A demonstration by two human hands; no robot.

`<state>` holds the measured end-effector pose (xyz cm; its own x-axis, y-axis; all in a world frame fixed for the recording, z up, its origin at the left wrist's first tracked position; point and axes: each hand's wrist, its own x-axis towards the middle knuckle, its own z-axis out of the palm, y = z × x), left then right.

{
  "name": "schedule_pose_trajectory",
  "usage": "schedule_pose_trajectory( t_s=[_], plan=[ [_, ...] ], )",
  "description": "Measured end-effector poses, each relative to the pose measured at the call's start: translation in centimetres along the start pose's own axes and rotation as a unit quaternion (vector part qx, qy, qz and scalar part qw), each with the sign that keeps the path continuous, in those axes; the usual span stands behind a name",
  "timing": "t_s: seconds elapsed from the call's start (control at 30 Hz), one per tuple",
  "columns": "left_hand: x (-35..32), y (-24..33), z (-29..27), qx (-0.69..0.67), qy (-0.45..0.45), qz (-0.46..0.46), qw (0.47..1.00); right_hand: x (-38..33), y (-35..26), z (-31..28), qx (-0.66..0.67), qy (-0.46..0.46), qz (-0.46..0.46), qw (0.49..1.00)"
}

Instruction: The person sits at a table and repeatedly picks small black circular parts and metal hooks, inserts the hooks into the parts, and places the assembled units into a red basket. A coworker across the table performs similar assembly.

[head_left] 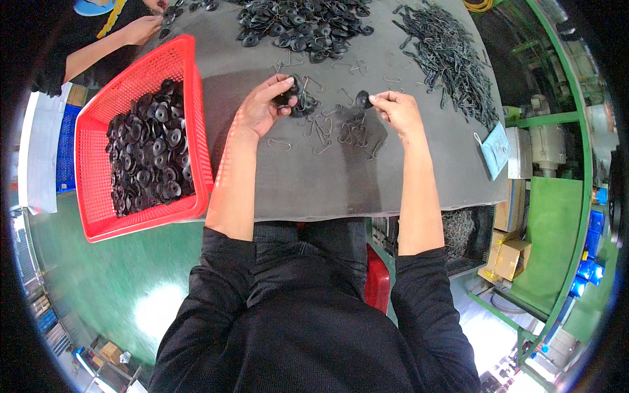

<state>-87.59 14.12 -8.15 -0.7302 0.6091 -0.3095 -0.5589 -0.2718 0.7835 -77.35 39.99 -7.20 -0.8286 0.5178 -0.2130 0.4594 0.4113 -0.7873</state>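
My left hand (257, 112) is closed around black round discs (286, 98), partly hidden by its fingers. Between the thumb and forefinger of my right hand (401, 111) is a single black disc (362, 99) with a small centre hole, held just above the table. Thin bent metal hooks (320, 128) lie scattered between and below both hands. More loose discs (305, 105) rest beside my left fingers. At the far middle sits a large heap of black discs with wire hooks (298, 26).
A red plastic basket (202, 157) full of black discs (154, 147) stands at the left table edge. Dark slender pieces (449, 62) are piled far right, with a light blue face mask (495, 152) near the right edge. Another person's hand (143, 30) reaches in far left.
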Motion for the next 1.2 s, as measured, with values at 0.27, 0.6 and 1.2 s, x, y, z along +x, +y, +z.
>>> schedule_pose_trajectory(
  t_s=[0.27, 0.6, 1.2],
  plan=[
    [0.4, -1.1, 2.6, -0.038, 0.061, -0.059, 0.996, -1.0, 0.1, -1.3, 0.099, 0.005, -0.033, 0.995],
    [-1.2, -5.1, 8.4, 0.56, 0.036, 0.128, 0.818, -4.2, 1.0, -2.4, 0.226, -0.147, -0.015, 0.963],
    [-2.7, -6.2, 6.5, 0.591, 0.156, 0.231, 0.757, -4.4, 0.5, -0.4, -0.006, 0.034, -0.08, 0.996]
  ],
)
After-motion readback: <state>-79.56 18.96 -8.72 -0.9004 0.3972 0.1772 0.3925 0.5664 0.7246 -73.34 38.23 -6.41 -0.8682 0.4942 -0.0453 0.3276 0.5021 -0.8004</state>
